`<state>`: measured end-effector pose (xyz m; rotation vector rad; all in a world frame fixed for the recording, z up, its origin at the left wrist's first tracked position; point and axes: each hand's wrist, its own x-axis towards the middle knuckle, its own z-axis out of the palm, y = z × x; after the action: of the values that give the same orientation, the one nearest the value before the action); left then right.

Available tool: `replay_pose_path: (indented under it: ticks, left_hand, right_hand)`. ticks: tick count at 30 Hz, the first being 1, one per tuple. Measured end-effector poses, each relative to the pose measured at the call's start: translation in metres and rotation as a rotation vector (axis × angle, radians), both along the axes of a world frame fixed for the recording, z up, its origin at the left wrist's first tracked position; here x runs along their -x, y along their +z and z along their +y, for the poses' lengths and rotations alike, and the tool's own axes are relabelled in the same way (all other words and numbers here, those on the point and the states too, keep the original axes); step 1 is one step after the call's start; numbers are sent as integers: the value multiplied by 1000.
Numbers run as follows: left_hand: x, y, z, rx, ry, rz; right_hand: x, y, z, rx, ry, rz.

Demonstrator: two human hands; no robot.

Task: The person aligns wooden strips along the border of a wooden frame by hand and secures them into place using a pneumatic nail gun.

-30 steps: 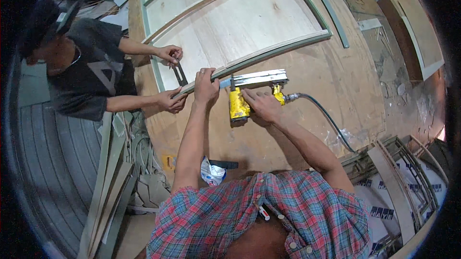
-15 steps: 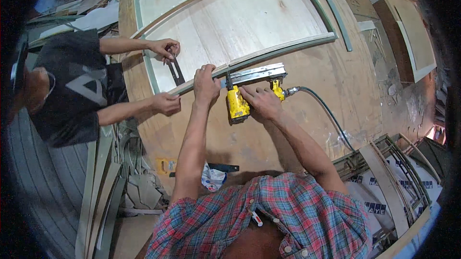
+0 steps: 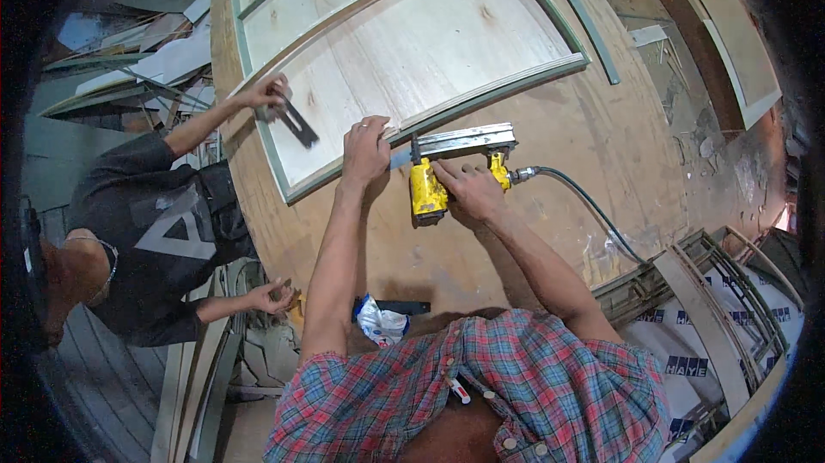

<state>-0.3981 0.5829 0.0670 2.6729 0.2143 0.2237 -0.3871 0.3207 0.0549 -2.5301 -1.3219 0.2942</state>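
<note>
A yellow pneumatic nail gun with a silver magazine lies along the near edge of a framed wooden panel. My right hand is closed round its handle, between the yellow body and the hose fitting. My left hand grips the wooden strip at the panel's near edge, fingers curled over its top, just left of the gun's nose. At the left, a co-worker's hand holds a black slotted tool over the panel. The co-worker's other hand is low, beside the worktable.
A dark air hose runs from the gun to the right. Near my body lie a white-and-blue plastic packet and a black flat tool. A loose green-grey strip lies beyond the panel. Offcuts pile up at the left.
The co-worker's lower hand has let go of the strip's left end and moved down toward the table's near left side. The black tool has shifted left. My hands stay nearly in place.
</note>
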Motion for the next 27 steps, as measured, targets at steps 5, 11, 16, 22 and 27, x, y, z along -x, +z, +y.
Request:
replay_pose_path:
  ticks: [5, 11, 16, 22, 27]
  left_hand:
    - [-25, -12, 9, 69, -206, 40]
    - [-44, -14, 10, 118, -270, 270]
    - [-41, -16, 14, 87, -273, 230]
    - [-51, -5, 4, -59, -360, 223]
    - [-46, -13, 16, -188, -418, 206]
  right_hand:
    - [-9, 11, -10, 36, -16, 98]
    - [-11, 3, -12, -2, -31, 102]
    - [-11, 18, -11, 10, 0, 95]
    - [-10, 1, -18, -32, 6, 73]
    - [-10, -3, -12, -60, 25, 21]
